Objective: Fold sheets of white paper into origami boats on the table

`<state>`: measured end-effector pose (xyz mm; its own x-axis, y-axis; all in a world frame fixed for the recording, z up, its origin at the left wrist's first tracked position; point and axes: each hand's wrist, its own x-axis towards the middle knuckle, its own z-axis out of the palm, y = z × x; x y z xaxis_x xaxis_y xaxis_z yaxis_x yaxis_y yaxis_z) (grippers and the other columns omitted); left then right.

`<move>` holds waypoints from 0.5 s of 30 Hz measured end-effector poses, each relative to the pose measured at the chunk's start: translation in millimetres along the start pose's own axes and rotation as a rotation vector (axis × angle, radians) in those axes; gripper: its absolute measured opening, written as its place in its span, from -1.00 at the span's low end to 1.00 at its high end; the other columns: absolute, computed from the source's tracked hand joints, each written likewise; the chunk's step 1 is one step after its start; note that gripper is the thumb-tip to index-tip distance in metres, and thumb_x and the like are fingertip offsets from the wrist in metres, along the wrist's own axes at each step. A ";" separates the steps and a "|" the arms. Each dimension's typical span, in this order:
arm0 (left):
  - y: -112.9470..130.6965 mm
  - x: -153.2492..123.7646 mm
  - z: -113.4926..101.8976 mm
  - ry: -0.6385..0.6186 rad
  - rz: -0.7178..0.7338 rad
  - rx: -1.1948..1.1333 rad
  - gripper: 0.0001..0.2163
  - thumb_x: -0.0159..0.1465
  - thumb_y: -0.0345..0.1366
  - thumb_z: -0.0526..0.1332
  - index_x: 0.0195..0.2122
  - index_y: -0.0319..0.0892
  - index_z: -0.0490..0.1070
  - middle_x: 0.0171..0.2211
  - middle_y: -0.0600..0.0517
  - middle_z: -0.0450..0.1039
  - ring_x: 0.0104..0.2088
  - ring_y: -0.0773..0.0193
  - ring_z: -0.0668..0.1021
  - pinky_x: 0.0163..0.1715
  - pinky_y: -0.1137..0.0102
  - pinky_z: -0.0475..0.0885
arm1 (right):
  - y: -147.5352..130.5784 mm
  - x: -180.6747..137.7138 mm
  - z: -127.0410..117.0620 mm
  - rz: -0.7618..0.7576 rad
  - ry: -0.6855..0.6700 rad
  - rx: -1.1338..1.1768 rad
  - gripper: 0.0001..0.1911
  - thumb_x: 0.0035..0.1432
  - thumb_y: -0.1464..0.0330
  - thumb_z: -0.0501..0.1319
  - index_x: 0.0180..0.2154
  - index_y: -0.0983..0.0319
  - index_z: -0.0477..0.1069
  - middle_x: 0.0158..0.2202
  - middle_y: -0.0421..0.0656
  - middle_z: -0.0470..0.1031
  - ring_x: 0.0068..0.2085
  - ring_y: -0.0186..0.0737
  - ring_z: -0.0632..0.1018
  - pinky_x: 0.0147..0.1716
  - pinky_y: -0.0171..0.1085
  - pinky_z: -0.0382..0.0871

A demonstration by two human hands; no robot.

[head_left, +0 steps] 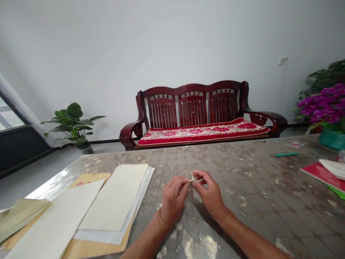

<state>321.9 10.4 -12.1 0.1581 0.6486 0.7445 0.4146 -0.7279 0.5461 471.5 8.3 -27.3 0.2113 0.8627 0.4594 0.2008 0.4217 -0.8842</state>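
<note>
Over the middle of the patterned table, my left hand [174,196] and my right hand [209,194] meet at the fingertips. Between them is a small pale piece, likely folded paper [192,179], pinched from both sides. Most of it is hidden by the fingers, so its full shape cannot be made out. Left of my hands lies a stack of cream paper sheets [115,198] over white sheets and a brown envelope. A long pale sheet [58,219] overlaps this pile.
The patterned tablecloth [242,180] covers the table. At right lie a green pen [286,154], a red booklet [320,174] and a teal flowerpot [332,139] with purple flowers. An olive paper [24,216] lies far left. A wooden bench [192,108] stands beyond.
</note>
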 end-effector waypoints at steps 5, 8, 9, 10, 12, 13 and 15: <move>6.8 7.1 5.2 -0.037 -0.438 -0.174 -0.80 0.28 -0.18 0.21 -0.36 -0.19 0.49 -0.47 0.06 0.51 -0.46 0.34 0.50 -0.44 0.49 0.37 | -6.1 6.9 -1.7 0.198 -0.146 0.150 -0.71 0.00 0.14 0.34 -0.42 0.27 0.52 -0.48 -0.16 0.54 -0.42 -0.22 0.49 -0.39 -0.28 0.37; -1.2 7.5 11.5 -0.090 -0.672 -0.341 -0.74 0.18 -0.10 0.28 -0.38 -0.22 0.46 -0.52 0.08 0.47 -0.52 0.36 0.45 -0.53 0.51 0.29 | -5.0 9.6 -2.0 0.286 -0.160 0.201 -0.67 -0.04 0.13 0.36 -0.39 0.28 0.52 -0.48 -0.16 0.53 -0.46 -0.25 0.47 -0.46 -0.31 0.33; -5.4 6.6 14.0 -0.111 -0.724 -0.396 -0.72 0.15 -0.07 0.30 -0.38 -0.23 0.45 -0.54 0.09 0.45 -0.55 0.38 0.43 -0.56 0.52 0.26 | -4.0 10.2 -2.3 0.298 -0.165 0.203 -0.67 -0.06 0.14 0.36 -0.38 0.29 0.52 -0.48 -0.16 0.54 -0.46 -0.25 0.47 -0.46 -0.31 0.32; -9.7 5.3 16.5 -0.131 -0.758 -0.439 -0.70 0.13 -0.05 0.31 -0.39 -0.23 0.43 -0.57 0.11 0.41 -0.58 0.40 0.39 -0.58 0.53 0.22 | -2.6 10.8 -2.6 0.306 -0.171 0.200 -0.67 -0.07 0.14 0.37 -0.39 0.29 0.52 -0.48 -0.16 0.53 -0.47 -0.25 0.47 -0.47 -0.31 0.31; -16.9 2.4 21.0 -0.155 -0.784 -0.476 -0.67 0.11 -0.01 0.30 -0.41 -0.23 0.41 -0.62 0.16 0.33 -0.61 0.43 0.31 -0.61 0.54 0.15 | 0.6 11.4 -3.2 0.317 -0.189 0.183 -0.68 -0.09 0.14 0.37 -0.42 0.29 0.50 -0.50 -0.17 0.53 -0.48 -0.26 0.46 -0.47 -0.32 0.31; -19.2 1.1 22.7 -0.157 -0.787 -0.472 -0.66 0.12 0.00 0.29 -0.42 -0.22 0.39 -0.63 0.18 0.29 -0.62 0.44 0.28 -0.62 0.54 0.12 | 2.4 11.6 -3.4 0.320 -0.200 0.169 -0.68 -0.08 0.14 0.36 -0.43 0.28 0.50 -0.51 -0.17 0.52 -0.48 -0.26 0.46 -0.46 -0.32 0.31; -21.2 -0.7 25.0 -0.153 -0.785 -0.440 -0.66 0.13 0.00 0.26 -0.45 -0.22 0.37 -0.64 0.19 0.23 -0.61 0.44 0.25 -0.61 0.53 0.11 | 6.0 11.4 -3.1 0.309 -0.206 0.119 -0.68 -0.08 0.13 0.34 -0.45 0.28 0.50 -0.52 -0.18 0.52 -0.47 -0.26 0.46 -0.46 -0.32 0.31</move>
<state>335.4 30.9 -33.7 0.1051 0.9929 0.0550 0.0790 -0.0634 0.9949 478.1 19.8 -27.1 0.0459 0.9870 0.1538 0.0424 0.1519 -0.9875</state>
